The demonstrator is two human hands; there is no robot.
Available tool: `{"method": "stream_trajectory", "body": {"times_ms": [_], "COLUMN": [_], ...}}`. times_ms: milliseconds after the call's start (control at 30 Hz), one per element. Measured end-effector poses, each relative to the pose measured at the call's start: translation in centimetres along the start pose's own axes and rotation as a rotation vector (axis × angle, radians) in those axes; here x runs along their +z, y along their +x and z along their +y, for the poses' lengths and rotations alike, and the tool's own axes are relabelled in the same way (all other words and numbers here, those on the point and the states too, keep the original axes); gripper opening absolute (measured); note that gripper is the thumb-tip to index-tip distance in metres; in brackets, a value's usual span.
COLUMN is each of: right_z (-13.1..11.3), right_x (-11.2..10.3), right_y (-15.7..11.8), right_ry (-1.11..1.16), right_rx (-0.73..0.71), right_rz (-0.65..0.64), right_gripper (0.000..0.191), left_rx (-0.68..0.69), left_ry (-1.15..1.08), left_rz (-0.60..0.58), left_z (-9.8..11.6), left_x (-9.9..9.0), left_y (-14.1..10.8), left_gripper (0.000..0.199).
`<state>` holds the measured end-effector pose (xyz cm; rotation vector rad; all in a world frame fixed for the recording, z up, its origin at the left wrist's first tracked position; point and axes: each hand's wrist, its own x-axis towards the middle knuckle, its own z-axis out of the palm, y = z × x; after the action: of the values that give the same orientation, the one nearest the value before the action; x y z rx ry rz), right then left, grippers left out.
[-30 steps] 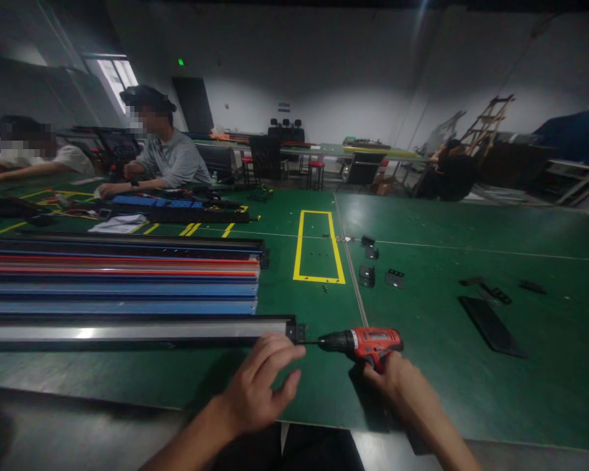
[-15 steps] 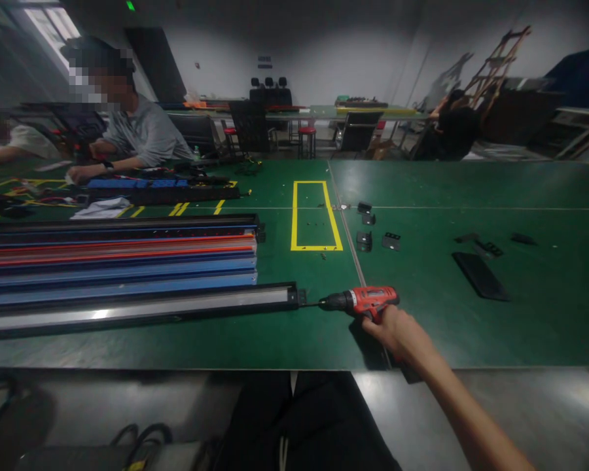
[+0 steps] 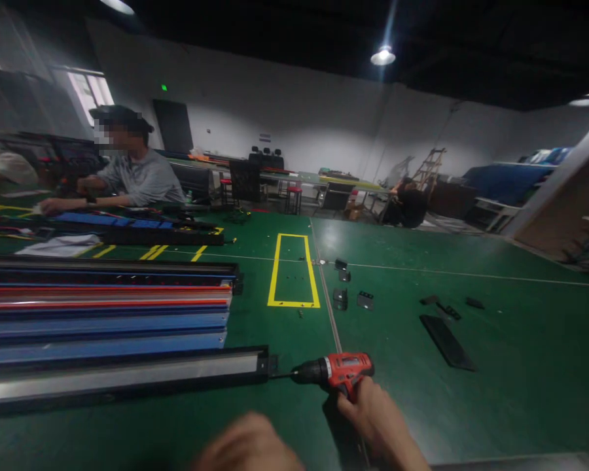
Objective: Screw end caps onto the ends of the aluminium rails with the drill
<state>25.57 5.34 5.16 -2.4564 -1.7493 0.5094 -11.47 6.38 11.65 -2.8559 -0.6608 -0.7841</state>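
My right hand is wrapped round the grip of a red and black cordless drill. The drill points left, and its long bit reaches the small black end piece of a long black-framed bar with a pale strip along it. Whether the bit sits in a screw there is too small to tell. My left hand shows at the bottom edge, below the bar and apart from it, smeared by motion. Its fingers cannot be made out.
Several blue and red-edged bars lie side by side beyond the nearest one. Small black brackets and a flat black plate rest to the right of a yellow taped rectangle. Across the table sits a person.
The view has tilted up, so the table sits lower in the picture. My left hand has come into view at the bottom. The drill bit stays at the bar's end.
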Motion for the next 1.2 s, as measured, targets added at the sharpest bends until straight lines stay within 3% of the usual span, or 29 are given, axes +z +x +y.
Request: {"method": "stream_trajectory", "body": {"times_ms": [100, 167, 300, 433, 500, 800, 1200], "right_z": [-0.3, -0.5, -0.5, -0.3, -0.2, -0.4, -0.4], "right_x": [-0.3, -0.5, -0.7, -0.7, -0.7, -1.3, -1.3], "right_y": [-0.2, -0.2, -0.1, -0.2, -0.2, -0.3, -0.2], "right_ry": [-0.01, -0.008, -0.033, -0.055, -0.058, -0.047, -0.104], "right_rx": [0.002, 0.0, -0.021, -0.025, -0.029, -0.057, -0.063], "right_rz": [0.008, 0.003, -0.008, -0.009, -0.009, -0.044, -0.079], "right_gripper": [0.034, 0.035, 0.035, 0.038, 0.038, 0.031, 0.036], "left_rx": [-0.165, -0.296, -0.392, -0.436, -0.451, -0.455, -0.446], "left_ry": [0.088, 0.127, 0.029, -0.043, -0.066, -0.08, -0.054], "left_rz": [0.025, -0.052, -0.229, -0.398, -0.426, -0.423, -0.418], "left_z": [-5.5, -8.9, -12.0, -12.1, -12.0, -12.0, -11.8], "left_x": [2.7, 4.3, 6.8, 8.3, 8.7, 8.6, 8.7], "left_y": [-0.4, -1.6, -3.2, -2.3, -1.9, -1.7, -1.5], "left_gripper": [0.063, 0.058, 0.069, 0.081, 0.082, 0.077, 0.071]}}
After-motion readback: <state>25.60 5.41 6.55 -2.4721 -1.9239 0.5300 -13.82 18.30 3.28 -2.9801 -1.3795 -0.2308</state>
